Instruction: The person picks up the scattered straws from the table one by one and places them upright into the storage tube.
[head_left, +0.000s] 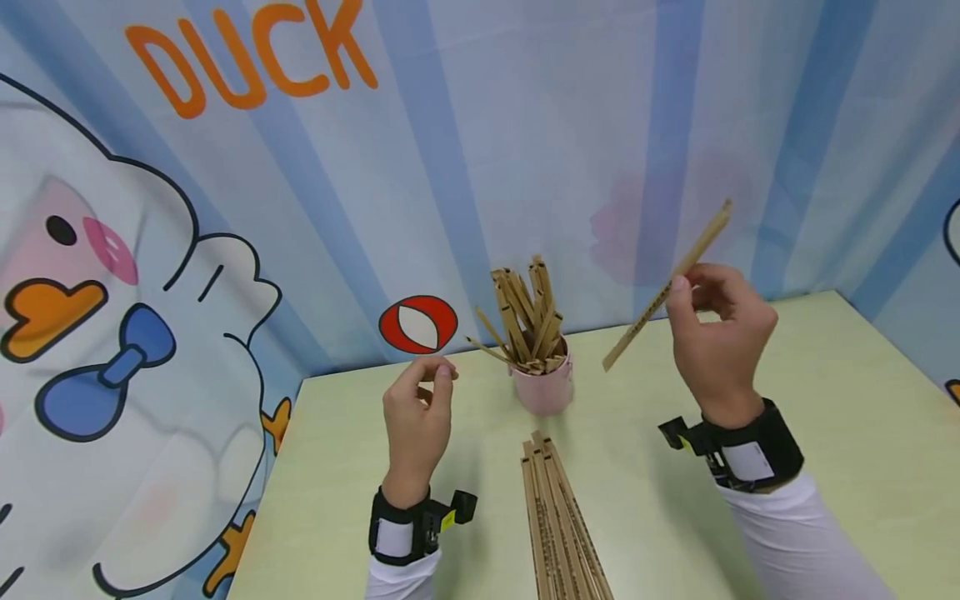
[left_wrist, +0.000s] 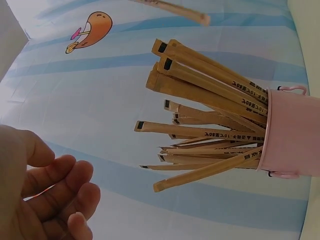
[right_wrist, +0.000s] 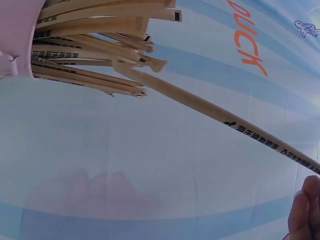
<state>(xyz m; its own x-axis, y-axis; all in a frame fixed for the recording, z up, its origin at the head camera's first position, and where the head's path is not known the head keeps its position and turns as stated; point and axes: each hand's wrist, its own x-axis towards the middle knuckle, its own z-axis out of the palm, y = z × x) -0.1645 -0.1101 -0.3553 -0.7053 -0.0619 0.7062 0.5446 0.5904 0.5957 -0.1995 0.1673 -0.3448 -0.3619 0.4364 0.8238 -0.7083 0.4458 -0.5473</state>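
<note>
My right hand (head_left: 720,337) pinches a paper-wrapped straw (head_left: 667,287) between thumb and fingers, up in the air to the right of a pink bucket (head_left: 543,392). The straw slants, its lower end toward the bucket, and printing shows along its wrapper in the right wrist view. Several more wrapped straws (left_wrist: 215,85) stand in the bucket, leaning at different angles. My left hand (head_left: 420,417) is raised left of the bucket, its fingers loosely bent and nothing visible in them. In the left wrist view, its fingertips are apart from the straws.
On the pale yellow table (head_left: 337,467), a bundle of wrapped straws (head_left: 558,517) lies in front of the bucket, between my forearms. Behind the table hangs a blue striped curtain (head_left: 525,125) with a cartoon duck print. A black strap with a small camera is on each wrist.
</note>
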